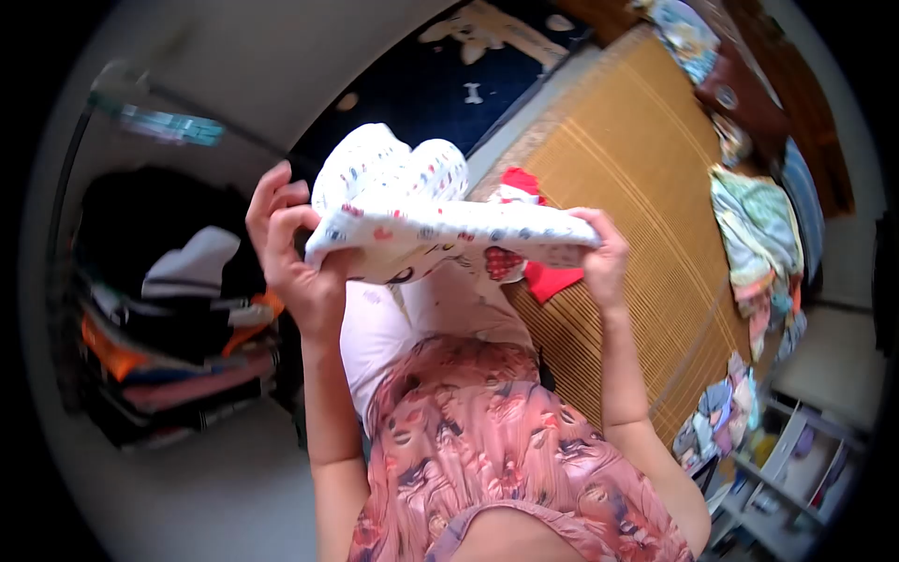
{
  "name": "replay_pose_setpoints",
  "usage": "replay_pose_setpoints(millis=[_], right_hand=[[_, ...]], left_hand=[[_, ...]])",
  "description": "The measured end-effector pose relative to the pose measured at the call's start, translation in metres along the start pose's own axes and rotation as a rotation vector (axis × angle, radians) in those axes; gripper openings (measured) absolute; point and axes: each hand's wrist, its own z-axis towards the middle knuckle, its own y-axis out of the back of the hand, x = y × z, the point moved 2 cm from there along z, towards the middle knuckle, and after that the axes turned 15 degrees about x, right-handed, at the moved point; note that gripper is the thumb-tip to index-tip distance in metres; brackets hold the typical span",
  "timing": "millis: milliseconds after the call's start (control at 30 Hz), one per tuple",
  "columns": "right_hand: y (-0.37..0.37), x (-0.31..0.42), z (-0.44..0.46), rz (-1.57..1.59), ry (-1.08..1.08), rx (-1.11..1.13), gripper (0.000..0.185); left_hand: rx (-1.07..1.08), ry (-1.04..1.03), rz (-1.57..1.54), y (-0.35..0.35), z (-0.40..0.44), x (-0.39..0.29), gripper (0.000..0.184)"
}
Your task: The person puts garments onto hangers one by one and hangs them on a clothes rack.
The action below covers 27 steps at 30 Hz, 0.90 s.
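A white garment [449, 221] with small coloured prints is stretched between my two hands at chest height. Its folded upper edge runs nearly level, and two rounded, leg-like lobes of cloth stand up behind its left part. Below the edge shows a cartoon print with a red dotted patch. My left hand [302, 245] grips the left end, thumb underneath and some fingers raised. At the other end, my right hand [605, 255] pinches the cloth between thumb and fingers. Partly hidden behind the garment, a red and white cloth item [551, 281] lies on the woven mat [646, 159].
On the left, a rack [70, 159] stands by a tall pile of dark and coloured clothes [178, 309]. Pale green cloth [760, 234] and a brown bag [740, 94] lie along the mat's right side. Lower right are crumpled clothes [719, 412] and an open drawer unit [796, 459].
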Motion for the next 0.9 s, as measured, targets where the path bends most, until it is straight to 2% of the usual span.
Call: replay_pose_setpoints(millis=[33, 100, 133, 167, 233, 300, 367, 433, 467, 500, 567, 633, 700, 767, 833, 900], right_hand=[[0.005, 0.006, 0.004, 0.183, -0.013, 0.047, 0.026], [0.013, 0.029, 0.011, 0.13, 0.009, 0.099, 0.019], [0.016, 0.039, 0.015, 0.141, 0.046, 0.126, 0.018], [0.018, 0.048, 0.019, 0.151, 0.084, 0.148, 0.017], [0.029, 0.059, 0.027, 0.215, 0.097, 0.24, 0.017], [0.031, 0.086, 0.026, 0.503, -0.048, 0.505, 0.033], [0.034, 0.097, 0.034, 0.404, -0.093, 0.807, 0.047], [0.017, 0.105, 0.047, 0.151, -0.091, 0.83, 0.039], [0.003, 0.102, 0.057, -0.033, -0.151, 0.736, 0.035], [-0.014, 0.096, 0.065, -0.219, -0.205, 0.639, 0.032], [-0.057, 0.073, 0.064, -0.755, 0.25, 0.237, 0.037], [-0.087, 0.028, 0.061, -0.599, 0.26, 0.515, 0.045], [-0.124, -0.02, 0.036, -0.218, -0.135, 0.826, 0.051], [-0.148, -0.063, 0.001, -0.609, 0.149, 0.995, 0.052], [-0.151, -0.052, -0.014, -0.561, 0.172, 0.906, 0.053], [-0.15, -0.046, -0.016, -0.61, 0.164, 0.889, 0.047]], left_hand=[[0.008, -0.066, 0.077, 0.007, -0.002, 0.008, 0.028], [0.068, -0.133, -0.189, 0.025, -0.011, 0.02, 0.025], [0.12, -0.152, -0.154, 0.035, -0.014, 0.023, 0.024], [0.199, -0.048, -0.108, 0.048, -0.025, 0.025, 0.024], [0.242, 0.161, -0.357, 0.067, -0.035, 0.013, 0.02], [0.235, 0.235, -0.278, 0.087, -0.036, -0.007, 0.02], [0.241, 0.391, -0.378, 0.105, -0.032, -0.036, 0.024], [0.22, 0.392, -0.158, 0.116, -0.031, -0.034, 0.024], [0.182, 0.429, 0.082, 0.113, -0.026, -0.031, 0.021], [0.179, 0.568, 0.187, 0.108, -0.026, -0.017, 0.024], [0.074, 0.339, 0.741, 0.092, -0.045, 0.033, 0.037], [0.235, 0.379, 0.544, 0.073, -0.077, 0.065, 0.051], [0.463, 0.666, 0.201, 0.039, -0.132, 0.095, 0.054], [0.868, 0.784, 0.031, 0.011, -0.195, 0.109, 0.059], [0.782, 0.674, 0.21, 0.003, -0.214, 0.093, 0.061], [0.676, 0.805, 0.162, 0.0, -0.221, 0.086, 0.06]])
